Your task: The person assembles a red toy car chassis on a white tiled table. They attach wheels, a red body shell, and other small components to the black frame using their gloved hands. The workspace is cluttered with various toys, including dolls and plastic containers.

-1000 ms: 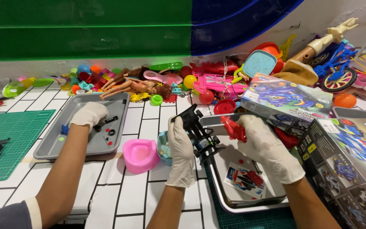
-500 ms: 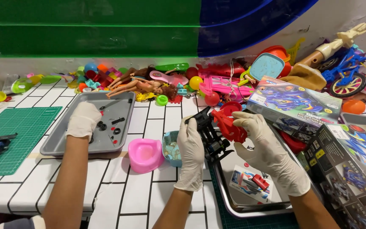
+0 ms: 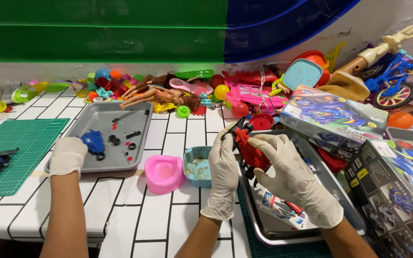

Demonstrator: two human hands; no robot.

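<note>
Red and black toy vehicle [image 3: 247,148] held above steel tray [image 3: 264,234], near its left rim. Left hand [image 3: 223,167] closed round the front, right hand [image 3: 295,184] clamped on the rear; grip firm on both. Judged mid-handling of the vehicle; next move calls for steady two-handed support. Crowding close: pink potty [image 3: 163,173], blue dish [image 3: 196,167], toy box [image 3: 333,114]. Another person's gloved hand [image 3: 67,155] resting on grey tray [image 3: 96,165], well apart

A toy repair or assembly workbench: heaped plastic toys [image 3: 178,91], metal parts trays [image 3: 96,165], green cutting mat [image 3: 20,143], boxed kits [image 3: 333,114]
</note>
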